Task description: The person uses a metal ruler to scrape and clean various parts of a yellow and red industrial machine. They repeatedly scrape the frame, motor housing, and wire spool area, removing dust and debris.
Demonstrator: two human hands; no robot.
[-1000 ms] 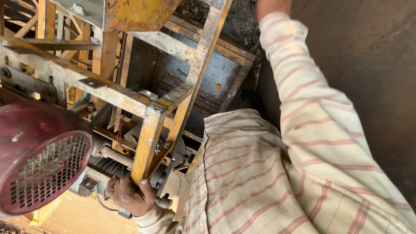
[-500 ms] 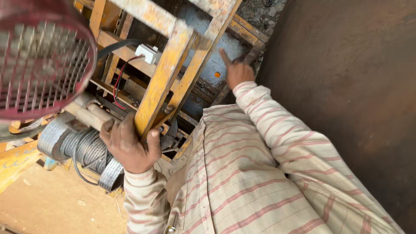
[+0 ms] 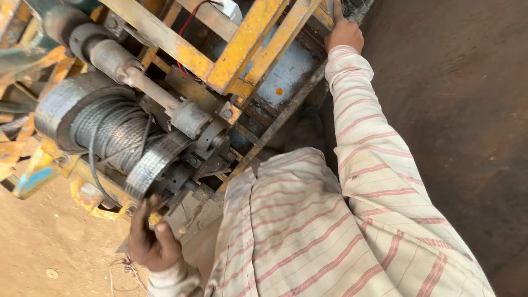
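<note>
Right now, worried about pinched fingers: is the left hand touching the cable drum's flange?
Touching. In the head view the left hand's fingertips reach up onto the lower edge of the drum flange, with no gap showing between them.

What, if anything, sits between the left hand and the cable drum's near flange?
Nothing visible. The left hand reaches up just below the near flange of the cable drum; its fingers seem to touch the rim or the yellow frame, I cannot tell which. The right hand grips the frame's far end.
</note>
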